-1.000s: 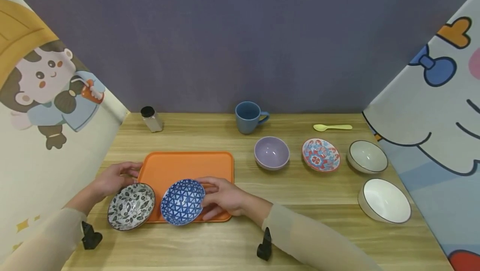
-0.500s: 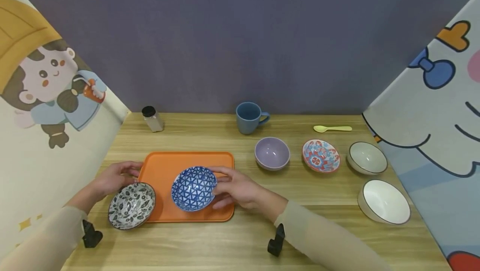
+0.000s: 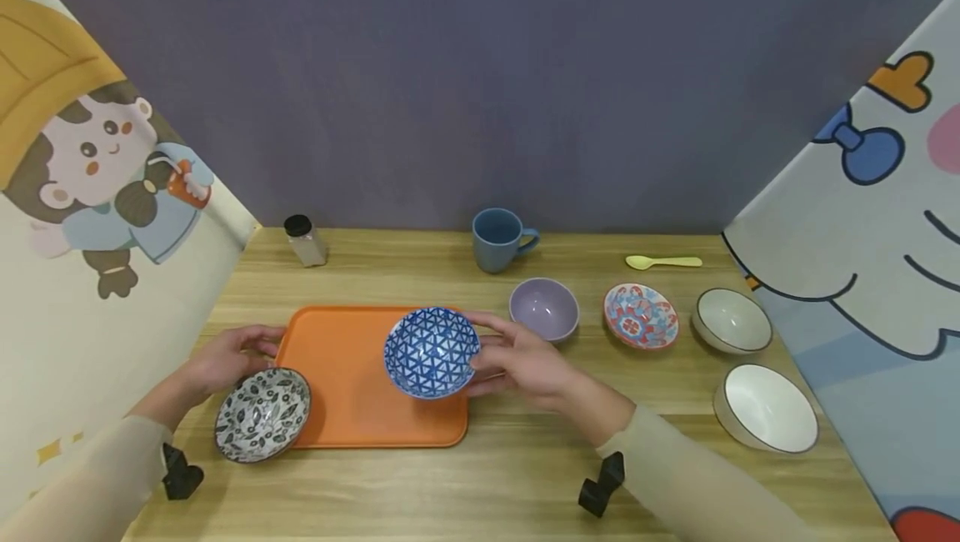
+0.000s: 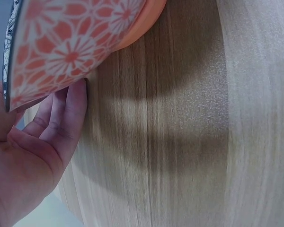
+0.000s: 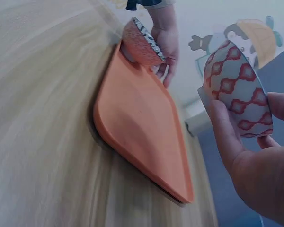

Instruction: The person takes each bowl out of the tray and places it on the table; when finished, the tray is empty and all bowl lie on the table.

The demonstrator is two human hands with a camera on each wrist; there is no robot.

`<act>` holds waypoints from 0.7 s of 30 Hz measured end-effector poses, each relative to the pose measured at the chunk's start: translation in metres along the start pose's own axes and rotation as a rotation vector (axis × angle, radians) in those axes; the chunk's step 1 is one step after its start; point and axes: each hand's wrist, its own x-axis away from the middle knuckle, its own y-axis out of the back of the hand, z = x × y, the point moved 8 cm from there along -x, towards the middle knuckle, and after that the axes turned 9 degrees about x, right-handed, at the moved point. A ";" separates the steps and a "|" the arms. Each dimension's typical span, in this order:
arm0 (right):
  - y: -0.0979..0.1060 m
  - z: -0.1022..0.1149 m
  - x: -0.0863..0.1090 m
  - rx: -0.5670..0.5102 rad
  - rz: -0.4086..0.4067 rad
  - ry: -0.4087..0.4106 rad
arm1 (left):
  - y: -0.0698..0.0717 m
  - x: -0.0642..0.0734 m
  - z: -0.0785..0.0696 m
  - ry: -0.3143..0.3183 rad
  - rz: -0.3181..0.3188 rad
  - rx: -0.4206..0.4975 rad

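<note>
In the head view my right hand grips the rim of a blue-and-white triangle-patterned bowl, thumb over the edge and fingers beneath. The bowl is held above the right part of an orange tray. Its red-patterned outside shows in the right wrist view. At the tray's left edge my left hand holds a black-and-white leaf-patterned bowl by its rim. From the left wrist camera, this bowl's red floral underside is tilted, with fingers under it.
A purple bowl stands right of the tray, then a red-and-blue patterned dish. Two pale bowls, a grey one and a white one, are farther right. Behind are a blue mug, yellow spoon and black-lidded jar.
My right hand has carried the blue-and-white bowl to the right and away from me across the tray. The left hand and the black-and-white bowl have stayed nearly still.
</note>
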 end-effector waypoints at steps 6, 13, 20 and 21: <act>0.019 0.010 0.017 0.001 -0.041 0.039 | -0.002 -0.001 0.000 -0.010 0.006 0.009; 0.049 0.018 0.045 0.003 -0.085 0.061 | -0.002 -0.001 0.001 -0.013 0.012 0.023; 0.089 0.016 0.080 0.022 -0.165 0.070 | -0.002 -0.002 0.004 -0.012 0.014 0.029; 0.094 0.016 0.086 0.027 -0.173 0.071 | -0.003 -0.002 0.004 -0.014 0.015 0.032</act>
